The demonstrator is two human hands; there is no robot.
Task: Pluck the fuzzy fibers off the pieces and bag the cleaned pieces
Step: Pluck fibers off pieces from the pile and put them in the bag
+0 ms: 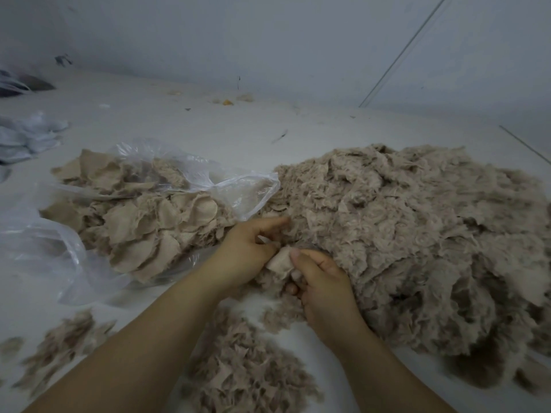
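Observation:
A big heap of fuzzy beige pieces [411, 239] covers the right half of the white table. My two hands meet at its near left edge. Between them is one small beige piece [279, 262]. My right hand [322, 290] pinches it with thumb on top and fingers curled under. My left hand [253, 248] grips its left side, the index finger stretched toward the heap. A clear plastic bag [238, 189] lies open at the left, with smooth cleaned pieces [143, 228] spilling from its mouth.
Two low piles of plucked fuzz lie near me, one at the centre [244, 365] and one at the left [65, 338]. Pale blue-white cloth or bags [26, 135] sit at the far left. A grey wall [268, 40] closes the table's back edge.

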